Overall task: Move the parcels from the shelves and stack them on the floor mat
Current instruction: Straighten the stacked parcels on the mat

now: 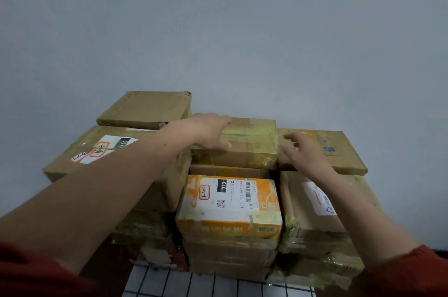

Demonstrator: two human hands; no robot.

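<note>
A stack of taped cardboard parcels stands on a white mat with a black grid (218, 284) against the grey wall. On top of the middle column sits a brown parcel with yellowed tape (252, 144). My left hand (211, 132) rests on its left end, fingers over the top and thumb on the near side. My right hand (303, 148) hovers just right of that parcel with fingers spread and relaxed, holding nothing. Below lies an orange and white parcel (230, 204) with a label.
A large labelled parcel (101, 151) lies at the left with a flat brown one (145, 110) on top. Two brown parcels sit at the right, a flat upper one (339, 148) and a labelled lower one (315, 202). The grey wall rises close behind.
</note>
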